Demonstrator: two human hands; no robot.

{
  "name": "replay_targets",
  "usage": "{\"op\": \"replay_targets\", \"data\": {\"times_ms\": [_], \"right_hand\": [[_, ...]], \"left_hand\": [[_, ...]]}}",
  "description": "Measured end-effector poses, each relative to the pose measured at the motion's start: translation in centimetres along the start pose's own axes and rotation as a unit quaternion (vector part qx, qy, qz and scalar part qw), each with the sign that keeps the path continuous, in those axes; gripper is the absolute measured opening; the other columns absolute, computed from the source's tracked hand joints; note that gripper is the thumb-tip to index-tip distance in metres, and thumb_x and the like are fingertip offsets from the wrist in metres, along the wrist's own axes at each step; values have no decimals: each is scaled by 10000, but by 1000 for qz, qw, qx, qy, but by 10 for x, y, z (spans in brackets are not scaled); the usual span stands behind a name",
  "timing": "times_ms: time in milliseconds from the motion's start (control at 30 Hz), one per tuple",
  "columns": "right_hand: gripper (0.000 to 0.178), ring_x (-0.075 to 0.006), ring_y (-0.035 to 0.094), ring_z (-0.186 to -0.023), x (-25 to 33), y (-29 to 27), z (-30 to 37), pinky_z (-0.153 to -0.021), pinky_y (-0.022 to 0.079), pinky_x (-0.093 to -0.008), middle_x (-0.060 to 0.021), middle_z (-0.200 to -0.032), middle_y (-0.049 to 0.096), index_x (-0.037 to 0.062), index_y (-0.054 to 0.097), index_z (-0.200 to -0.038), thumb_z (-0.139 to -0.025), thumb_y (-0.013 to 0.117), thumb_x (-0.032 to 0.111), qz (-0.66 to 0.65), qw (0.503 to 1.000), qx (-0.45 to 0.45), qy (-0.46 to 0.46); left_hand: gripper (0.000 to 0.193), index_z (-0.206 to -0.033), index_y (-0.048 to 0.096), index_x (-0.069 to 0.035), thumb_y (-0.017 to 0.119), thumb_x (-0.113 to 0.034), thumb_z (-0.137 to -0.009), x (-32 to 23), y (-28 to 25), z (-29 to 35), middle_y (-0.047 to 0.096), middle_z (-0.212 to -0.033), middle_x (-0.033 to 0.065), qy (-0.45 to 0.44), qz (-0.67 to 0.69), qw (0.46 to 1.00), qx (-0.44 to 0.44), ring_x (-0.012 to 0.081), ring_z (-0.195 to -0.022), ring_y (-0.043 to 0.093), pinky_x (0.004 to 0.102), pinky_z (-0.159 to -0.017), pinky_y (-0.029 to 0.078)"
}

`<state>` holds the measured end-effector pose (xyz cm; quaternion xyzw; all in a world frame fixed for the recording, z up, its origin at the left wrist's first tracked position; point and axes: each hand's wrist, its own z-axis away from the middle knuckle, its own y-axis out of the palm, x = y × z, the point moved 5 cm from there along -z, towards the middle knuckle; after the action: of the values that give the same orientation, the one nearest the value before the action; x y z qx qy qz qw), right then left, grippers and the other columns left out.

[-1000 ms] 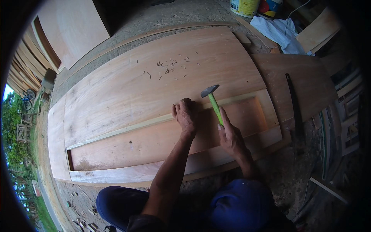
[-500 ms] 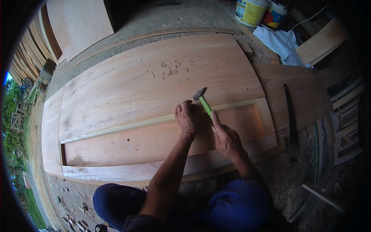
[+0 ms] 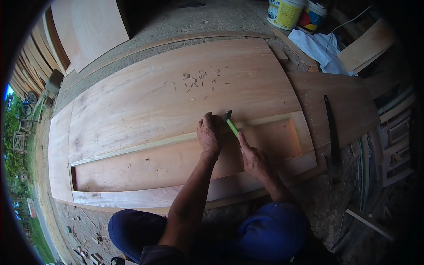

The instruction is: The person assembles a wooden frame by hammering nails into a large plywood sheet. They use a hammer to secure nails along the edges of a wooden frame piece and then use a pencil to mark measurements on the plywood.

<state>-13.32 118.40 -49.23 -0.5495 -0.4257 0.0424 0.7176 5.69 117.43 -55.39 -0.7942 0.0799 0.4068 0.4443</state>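
Note:
My right hand (image 3: 256, 163) grips a hammer (image 3: 232, 127) by its green handle. The dark hammer head is low over the plywood panel (image 3: 132, 104), just right of my left fingertips. My left hand (image 3: 207, 134) is closed, its fingers bent together at the panel's edge beside a pale wooden strip (image 3: 165, 142); whatever they pinch is hidden. Farther out on the panel lies a loose scatter of small nails (image 3: 194, 80). Nearer to me is a long recessed opening (image 3: 132, 170), framed by wooden strips, with sawdust at its left end.
A handsaw (image 3: 330, 128) lies to the right on another brown board (image 3: 353, 106). Two buckets (image 3: 286, 13) and a white sack (image 3: 320, 51) are at the far right. Planks (image 3: 33, 55) and a sheet (image 3: 90, 31) lean at the left. Wood scraps (image 3: 88, 256) litter the floor.
The hammer head has come down toward the panel, and my right hand has moved slightly nearer and left. My left hand has shifted a little left. Some scattered nails lie differently.

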Motion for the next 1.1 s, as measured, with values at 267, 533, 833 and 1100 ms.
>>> {"op": "replay_targets", "data": {"times_ms": [267,533,833,1100], "right_hand": [[650,-330,635,-593,8,-8,15,-527,525,-434,-166,-698,588,107,341,-1519,-924,597,55,4,980,-173,-100],[723,-374,653,-630,-16,14,5,-564,525,-488,-213,-691,604,127,245,-1555,-916,576,63,78,997,2,8],[607,-238,614,-663,-60,14,27,-621,508,-364,-218,-910,677,117,259,-1559,-1004,503,105,-133,961,-240,24],[600,-115,468,-638,-60,8,39,-607,466,-290,-108,-839,587,93,238,-1565,-1020,481,162,-253,925,-278,55]], "left_hand": [[319,-1222,538,-80,510,-112,-906,-4,5,4,645,-1145,106,13,14,1000,-13,338,-1151,547,446,-976,404],[363,-1215,537,-92,598,-119,-858,-5,6,9,633,-1128,108,28,18,999,-28,359,-1102,550,455,-948,418],[243,-1074,667,-91,630,-191,-855,23,-14,-36,710,-1024,103,-84,10,996,-30,345,-1008,638,435,-892,483],[236,-996,664,-77,656,-244,-829,27,8,-117,716,-979,160,-153,-22,987,33,356,-948,683,449,-817,528]]}}
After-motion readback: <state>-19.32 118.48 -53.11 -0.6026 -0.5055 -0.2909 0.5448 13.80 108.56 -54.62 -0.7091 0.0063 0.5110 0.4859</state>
